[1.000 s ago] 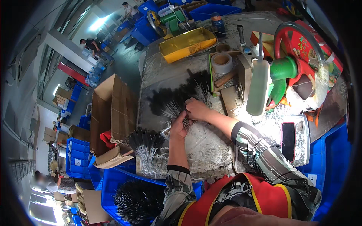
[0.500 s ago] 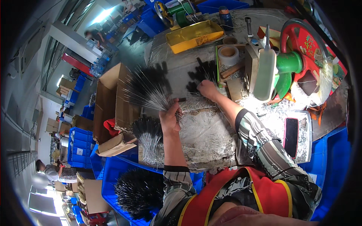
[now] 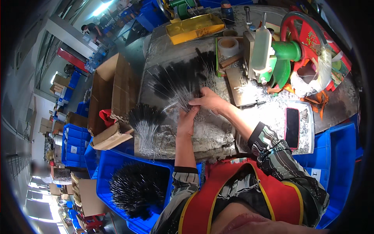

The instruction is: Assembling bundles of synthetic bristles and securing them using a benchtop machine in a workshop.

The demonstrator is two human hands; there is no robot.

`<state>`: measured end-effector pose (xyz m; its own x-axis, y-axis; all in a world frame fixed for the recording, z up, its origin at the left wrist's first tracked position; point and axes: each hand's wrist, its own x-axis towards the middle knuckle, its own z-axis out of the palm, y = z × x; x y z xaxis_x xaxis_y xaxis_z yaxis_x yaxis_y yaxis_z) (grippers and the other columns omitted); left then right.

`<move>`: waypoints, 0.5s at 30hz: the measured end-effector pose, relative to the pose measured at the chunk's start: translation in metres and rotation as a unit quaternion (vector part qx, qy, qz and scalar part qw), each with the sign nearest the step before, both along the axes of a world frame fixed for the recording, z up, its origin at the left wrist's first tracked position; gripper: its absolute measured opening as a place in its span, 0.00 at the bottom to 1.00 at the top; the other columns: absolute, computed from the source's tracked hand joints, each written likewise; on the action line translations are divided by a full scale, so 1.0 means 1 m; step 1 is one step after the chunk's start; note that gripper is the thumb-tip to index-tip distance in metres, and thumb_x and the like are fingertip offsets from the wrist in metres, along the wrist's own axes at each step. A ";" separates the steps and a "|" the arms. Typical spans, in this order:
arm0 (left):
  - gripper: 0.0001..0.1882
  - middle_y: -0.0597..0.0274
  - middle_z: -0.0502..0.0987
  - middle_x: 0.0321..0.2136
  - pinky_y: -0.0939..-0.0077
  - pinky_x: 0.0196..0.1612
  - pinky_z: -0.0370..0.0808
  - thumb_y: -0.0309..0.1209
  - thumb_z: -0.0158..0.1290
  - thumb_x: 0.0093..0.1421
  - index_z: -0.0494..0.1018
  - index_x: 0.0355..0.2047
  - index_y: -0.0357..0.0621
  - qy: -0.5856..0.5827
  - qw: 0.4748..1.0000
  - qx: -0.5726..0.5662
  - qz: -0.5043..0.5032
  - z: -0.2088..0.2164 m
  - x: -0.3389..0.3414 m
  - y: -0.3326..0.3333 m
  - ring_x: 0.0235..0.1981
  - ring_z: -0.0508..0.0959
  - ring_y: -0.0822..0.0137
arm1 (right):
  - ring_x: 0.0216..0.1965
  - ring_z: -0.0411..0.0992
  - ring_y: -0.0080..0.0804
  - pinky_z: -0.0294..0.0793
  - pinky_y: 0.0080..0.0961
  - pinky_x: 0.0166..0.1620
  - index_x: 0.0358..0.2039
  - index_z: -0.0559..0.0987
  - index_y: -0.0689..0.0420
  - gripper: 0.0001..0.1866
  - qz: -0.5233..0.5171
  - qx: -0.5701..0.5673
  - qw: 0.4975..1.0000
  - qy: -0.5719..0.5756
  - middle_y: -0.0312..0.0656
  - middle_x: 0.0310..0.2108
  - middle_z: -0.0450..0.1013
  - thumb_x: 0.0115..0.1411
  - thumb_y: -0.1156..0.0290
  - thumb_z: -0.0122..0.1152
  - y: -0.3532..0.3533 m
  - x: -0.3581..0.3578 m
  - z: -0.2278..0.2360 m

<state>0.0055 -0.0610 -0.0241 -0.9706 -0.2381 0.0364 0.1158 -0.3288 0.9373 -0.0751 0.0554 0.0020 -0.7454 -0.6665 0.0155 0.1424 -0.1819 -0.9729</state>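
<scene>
My left hand (image 3: 186, 121) is closed around the wire stems of a bundle of thin twisted-wire brushes (image 3: 175, 84), whose black bristled ends fan out away from me. My right hand (image 3: 212, 100) meets it there, thumb and fingers closed on the bundle's stems from the right side. Just beyond, a smaller group of black wire brushes (image 3: 208, 64) lies on the worktable (image 3: 161, 50). Left of my left hand rests another bundle of the same brushes (image 3: 146, 126), bare wires toward me. What my fingertips pinch is partly hidden.
A green and red hand-wheel machine (image 3: 290, 50) stands at the right, with a phone (image 3: 292, 128) near it. Tape rolls (image 3: 228, 46) and a yellow tray (image 3: 194, 28) sit farther back. At the left are a cardboard box (image 3: 103, 93) and a blue bin (image 3: 103, 175) holding more brushes.
My right hand has come back from the far brush group to the bundle in my left hand. The bundle has moved to the right, and the view has shifted slightly.
</scene>
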 end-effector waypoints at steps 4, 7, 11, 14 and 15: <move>0.25 0.61 0.68 0.46 0.75 0.52 0.62 0.24 0.54 0.51 0.61 0.50 0.38 0.019 0.997 0.047 -0.054 0.000 0.019 -0.002 0.48 0.67 0.67 | 0.32 0.69 0.25 0.68 0.22 0.37 0.35 0.73 0.68 0.17 -0.063 0.064 0.995 0.045 0.42 0.31 0.73 0.45 0.73 0.63 0.025 0.015 0.011; 0.25 0.60 0.67 0.46 0.72 0.52 0.63 0.23 0.52 0.51 0.60 0.50 0.37 0.032 0.991 0.091 -0.088 0.003 0.028 0.008 0.48 0.67 0.65 | 0.31 0.69 0.23 0.68 0.21 0.36 0.36 0.74 0.66 0.16 -0.038 0.031 0.997 0.055 0.40 0.30 0.74 0.46 0.73 0.63 0.028 0.021 0.002; 0.24 0.60 0.68 0.45 0.70 0.51 0.66 0.21 0.51 0.52 0.59 0.50 0.36 -0.017 0.988 0.131 -0.079 -0.006 0.030 0.014 0.46 0.69 0.65 | 0.29 0.67 0.21 0.68 0.20 0.35 0.34 0.75 0.66 0.15 -0.019 0.081 0.991 0.104 0.38 0.28 0.73 0.49 0.70 0.62 0.032 0.033 0.010; 0.23 0.60 0.71 0.40 0.72 0.47 0.69 0.16 0.51 0.49 0.63 0.47 0.37 -0.022 0.988 0.146 -0.036 -0.005 0.030 0.020 0.42 0.72 0.65 | 0.29 0.67 0.20 0.67 0.20 0.33 0.32 0.76 0.66 0.14 -0.009 0.090 0.992 0.086 0.37 0.27 0.73 0.50 0.67 0.62 0.032 0.036 0.007; 0.22 0.60 0.72 0.38 0.72 0.45 0.71 0.15 0.50 0.47 0.65 0.45 0.37 -0.021 0.987 0.155 -0.035 -0.005 0.033 0.019 0.39 0.73 0.65 | 0.29 0.66 0.19 0.66 0.19 0.32 0.31 0.76 0.65 0.13 -0.013 0.073 0.992 0.099 0.37 0.27 0.73 0.50 0.68 0.62 0.034 0.039 0.006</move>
